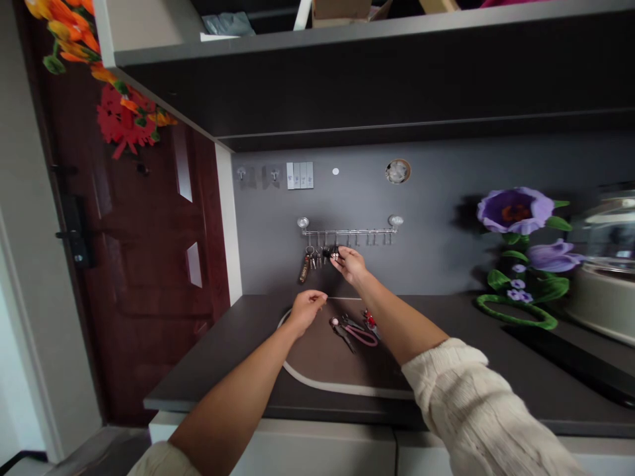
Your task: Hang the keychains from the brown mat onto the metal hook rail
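My right hand (350,264) is raised to the clear hook rail (350,232) on the grey wall, its fingertips pinched on a black keychain (331,253) just under the hooks. Left of it, several keys (312,259) and a brown tag (303,270) with lettering dangle from the rail. Lower down, my left hand (307,309) hovers over the mat's left part, thumb and fingers closed together with nothing showing between them. On the brown mat (327,370) lie a key set with a pink ball (341,330), a pink strap (362,336) and a red keychain (370,320), partly behind my right forearm.
A dark shelf (377,86) overhangs the counter (223,357). Purple fabric flowers (516,211) and a glass-topped appliance (610,264) stand at right, near a long black object (570,360). Two clear hooks (274,174) and white labels (300,176) are on the wall. A door (149,277) is left.
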Action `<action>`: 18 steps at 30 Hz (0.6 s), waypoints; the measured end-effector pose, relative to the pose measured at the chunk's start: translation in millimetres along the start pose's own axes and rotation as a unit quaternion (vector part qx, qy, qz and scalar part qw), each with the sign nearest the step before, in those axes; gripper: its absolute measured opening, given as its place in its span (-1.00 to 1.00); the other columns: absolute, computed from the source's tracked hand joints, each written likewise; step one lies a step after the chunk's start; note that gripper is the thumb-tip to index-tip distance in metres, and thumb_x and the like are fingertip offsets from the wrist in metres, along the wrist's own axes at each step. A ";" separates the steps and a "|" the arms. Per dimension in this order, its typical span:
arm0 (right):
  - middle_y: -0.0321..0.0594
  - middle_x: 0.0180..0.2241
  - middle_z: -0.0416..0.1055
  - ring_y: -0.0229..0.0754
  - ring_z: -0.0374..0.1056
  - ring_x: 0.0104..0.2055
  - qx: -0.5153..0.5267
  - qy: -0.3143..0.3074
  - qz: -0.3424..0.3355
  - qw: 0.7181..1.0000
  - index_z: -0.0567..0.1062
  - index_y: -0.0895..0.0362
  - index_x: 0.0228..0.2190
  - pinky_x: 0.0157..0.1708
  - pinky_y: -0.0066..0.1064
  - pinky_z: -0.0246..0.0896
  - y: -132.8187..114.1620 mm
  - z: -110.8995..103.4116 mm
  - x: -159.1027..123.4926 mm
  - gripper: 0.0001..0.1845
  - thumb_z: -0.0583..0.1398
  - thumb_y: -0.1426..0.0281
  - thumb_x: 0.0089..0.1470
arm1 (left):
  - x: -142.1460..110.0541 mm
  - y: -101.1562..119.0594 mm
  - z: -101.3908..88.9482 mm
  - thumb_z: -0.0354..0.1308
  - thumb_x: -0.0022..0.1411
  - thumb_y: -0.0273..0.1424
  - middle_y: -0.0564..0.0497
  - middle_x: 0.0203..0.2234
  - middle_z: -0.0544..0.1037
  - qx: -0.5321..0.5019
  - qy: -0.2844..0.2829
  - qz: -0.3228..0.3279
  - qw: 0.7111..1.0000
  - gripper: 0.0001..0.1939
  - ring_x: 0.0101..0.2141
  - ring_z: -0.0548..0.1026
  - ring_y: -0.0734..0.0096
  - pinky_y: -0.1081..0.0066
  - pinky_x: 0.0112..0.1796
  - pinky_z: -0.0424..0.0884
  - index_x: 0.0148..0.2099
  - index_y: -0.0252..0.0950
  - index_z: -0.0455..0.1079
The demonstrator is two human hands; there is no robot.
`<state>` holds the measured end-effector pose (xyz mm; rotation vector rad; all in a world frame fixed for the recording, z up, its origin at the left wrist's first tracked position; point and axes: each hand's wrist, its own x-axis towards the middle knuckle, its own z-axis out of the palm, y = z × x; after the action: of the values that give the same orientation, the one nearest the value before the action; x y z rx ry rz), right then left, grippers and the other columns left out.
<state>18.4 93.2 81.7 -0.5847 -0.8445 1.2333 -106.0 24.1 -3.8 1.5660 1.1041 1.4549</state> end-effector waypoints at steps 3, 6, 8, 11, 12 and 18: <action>-0.41 -0.65 0.30 -0.42 0.28 -0.62 -0.006 0.003 0.012 1.000 0.30 0.14 -0.52 -0.46 -0.46 0.34 2.2 -3.2 -1.9 -0.87 0.07 0.59 -0.04 | 0.7 -1.3 -0.5 0.12 -0.07 -0.30 0.08 -0.65 0.34 -0.002 0.001 0.001 1.000 -0.76 -0.60 0.25 0.61 0.55 -0.54 0.14 -0.39 -0.39 0.39; -0.42 -0.64 0.29 -0.42 0.29 -0.61 -0.012 0.013 0.020 1.000 0.29 0.14 -0.52 -0.47 -0.46 0.34 3.5 -6.5 -2.9 -0.87 0.07 0.57 -0.03 | 1.4 -2.9 -1.0 0.12 -0.07 -0.30 0.08 -0.65 0.34 -0.005 0.001 0.002 1.000 -0.76 -0.61 0.25 0.61 0.55 -0.55 0.14 -0.39 -0.39 0.39; -0.43 -0.64 0.28 -0.42 0.29 -0.61 -0.021 0.020 0.020 0.999 0.29 0.13 -0.51 -0.48 -0.46 0.34 3.8 -8.2 -2.5 -0.88 0.07 0.56 -0.02 | 1.5 -3.2 -1.2 0.12 -0.07 -0.29 0.08 -0.66 0.34 -0.003 0.000 0.003 1.000 -0.76 -0.62 0.24 0.61 0.55 -0.55 0.14 -0.39 -0.39 0.40; -0.43 -0.64 0.28 -0.43 0.27 -0.62 -0.038 0.021 0.018 0.999 0.29 0.13 -0.49 -0.49 -0.47 0.33 3.6 -9.9 -1.2 -0.88 0.05 0.57 -0.01 | 1.2 -3.0 -1.3 0.12 -0.07 -0.29 0.08 -0.65 0.35 0.002 0.001 0.006 1.000 -0.76 -0.62 0.24 0.61 0.55 -0.55 0.15 -0.40 -0.39 0.40; -0.43 -0.64 0.27 -0.44 0.26 -0.63 -0.043 0.022 0.017 0.999 0.29 0.13 -0.48 -0.49 -0.47 0.33 3.4 -10.3 -1.1 -0.87 0.04 0.58 0.00 | 1.1 -2.9 -1.3 0.13 -0.08 -0.28 0.07 -0.65 0.36 0.004 0.002 0.008 1.000 -0.76 -0.61 0.25 0.61 0.55 -0.55 0.15 -0.40 -0.38 0.40; -0.39 -0.67 0.25 -0.41 0.27 -0.60 -0.069 0.011 0.038 0.997 0.26 0.16 -0.55 -0.44 -0.45 0.34 1.8 -14.1 -6.7 -0.83 0.02 0.61 -0.01 | -0.8 -1.3 -3.4 0.14 -0.08 -0.29 0.07 -0.67 0.36 0.008 0.003 0.000 1.000 -0.77 -0.62 0.25 0.61 0.55 -0.56 0.16 -0.41 -0.37 0.40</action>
<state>28.2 87.9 70.5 -0.7468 -0.8998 1.2423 -109.6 23.7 -4.9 1.5742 1.1226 1.4537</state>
